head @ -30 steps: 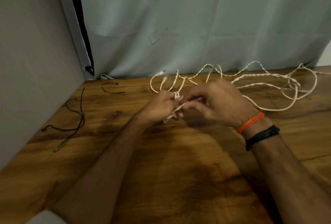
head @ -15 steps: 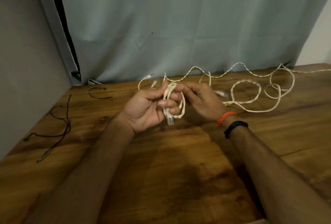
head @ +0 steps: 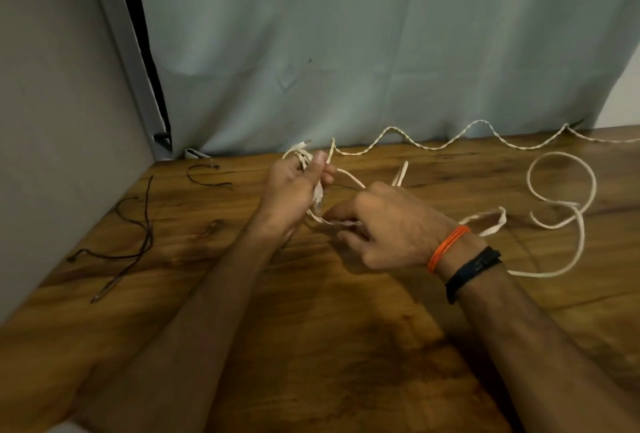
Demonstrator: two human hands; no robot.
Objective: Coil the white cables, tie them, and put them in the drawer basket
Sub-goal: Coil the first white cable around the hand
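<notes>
I find no readable text, label, brand, number or sign anywhere in this view.
</notes>
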